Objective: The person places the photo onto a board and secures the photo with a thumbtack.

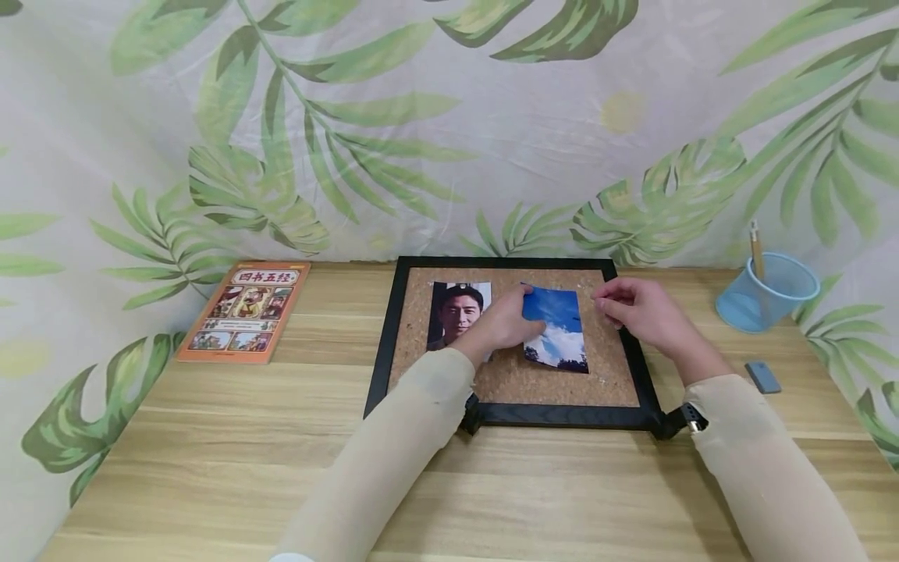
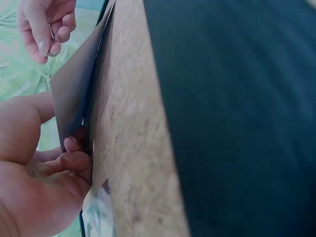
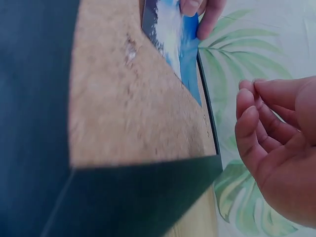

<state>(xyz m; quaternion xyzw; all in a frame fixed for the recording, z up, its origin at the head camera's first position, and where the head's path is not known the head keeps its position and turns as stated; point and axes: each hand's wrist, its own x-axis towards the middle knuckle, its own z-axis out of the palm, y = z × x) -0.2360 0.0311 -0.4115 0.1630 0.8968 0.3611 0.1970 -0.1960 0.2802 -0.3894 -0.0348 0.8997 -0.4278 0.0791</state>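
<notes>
A photo of blue sky and clouds (image 1: pixel 560 316) lies over the corkboard (image 1: pixel 485 386), its edge lifting from the cork in the left wrist view. My left hand (image 1: pixel 504 318) holds it by its left side, thumb on the picture and fingers at the top corner. Just right of the photo, my right hand (image 1: pixel 642 312) pinches thumb and index finger together above the board; a thin pin-like thing (image 2: pixel 51 32) shows at its fingers, mostly hidden. A portrait photo (image 1: pixel 460 308) is on the board's left half, partly covered by my left hand.
Small clear pins (image 1: pixel 602 378) show on the cork, inside a black frame (image 1: pixel 562 415). An orange book (image 1: pixel 242 312) lies at the left. On the right are a blue mesh pen cup (image 1: pixel 765 293) with a pencil (image 1: pixel 756 250) and a small grey block (image 1: pixel 763 377).
</notes>
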